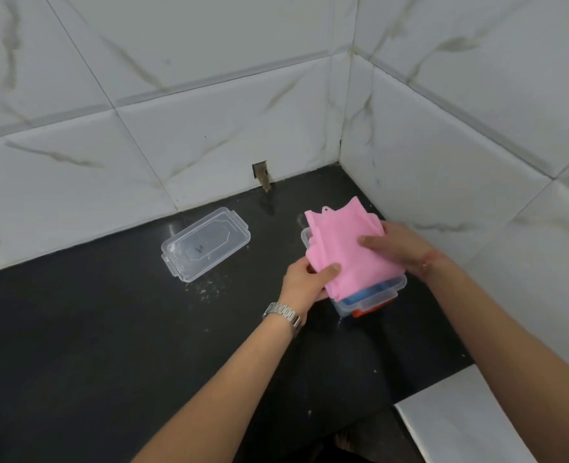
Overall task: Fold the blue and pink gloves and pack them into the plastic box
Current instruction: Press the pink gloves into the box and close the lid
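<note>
A folded pink glove (341, 243) lies across the top of a clear plastic box (371, 304) that stands on the black counter near the tiled corner. Blue glove material (369, 291) shows inside the box, under the pink one. An orange-red clasp (374, 307) sits on the box's near end. My left hand (304, 279), with a metal watch on the wrist, pinches the pink glove's near left edge. On the right, my right hand (400, 248) holds the glove's right side, thumb on top.
The clear lid (206, 245) of the box lies upside down on the black counter (109, 329), left of the box. White marble-look tiled walls close the back and right. Small white specks dot the counter near the lid. A pale panel (470, 422) sits at the bottom right.
</note>
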### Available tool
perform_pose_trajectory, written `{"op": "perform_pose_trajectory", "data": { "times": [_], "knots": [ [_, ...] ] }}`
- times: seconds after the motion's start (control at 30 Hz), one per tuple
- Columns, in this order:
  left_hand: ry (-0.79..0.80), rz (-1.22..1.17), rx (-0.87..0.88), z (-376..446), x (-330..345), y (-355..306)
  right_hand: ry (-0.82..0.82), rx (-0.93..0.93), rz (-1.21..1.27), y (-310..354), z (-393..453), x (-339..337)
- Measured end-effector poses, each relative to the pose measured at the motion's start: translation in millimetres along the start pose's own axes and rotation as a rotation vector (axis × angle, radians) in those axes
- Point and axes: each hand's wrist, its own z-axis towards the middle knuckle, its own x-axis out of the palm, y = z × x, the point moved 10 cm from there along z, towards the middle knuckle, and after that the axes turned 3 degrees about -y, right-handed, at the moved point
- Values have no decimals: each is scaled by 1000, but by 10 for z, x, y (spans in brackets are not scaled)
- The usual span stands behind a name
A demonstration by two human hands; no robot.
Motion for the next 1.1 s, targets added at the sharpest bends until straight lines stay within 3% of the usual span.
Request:
{"op": "perform_pose_trajectory", "data": {
  "times": [0.13,0.23,0.43,0.5,0.57,0.6,0.67,0.77,0.93,1.1],
  "knots": [
    [-155,470,72,178,-17,-79,-71,43,-330,-148,359,7],
    [-203,645,130,193,-6,-162,-152,14,-504,-161,418,-7],
    [-275,876,205,180,102,-251,-297,-167,-480,-111,260,89],
    [-377,1040,339,96,121,-392,-316,-268,-448,-73,184,167],
    [-466,1189,593,-62,276,-609,-319,-336,-419,-55,134,232],
    [-465,1231,742,-146,421,-699,-324,-373,-429,-47,113,256],
    [-309,1292,928,-214,739,-718,-342,-439,-507,-32,71,308],
    [-90,1309,813,-89,856,-534,-376,-462,-584,-16,46,302],
    [-4,1531,760,89,790,-296,-459,-481,-609,41,16,171],
    [25,1672,661,249,824,-183,-482,-571,-910,147,-55,300]
  ]
}}
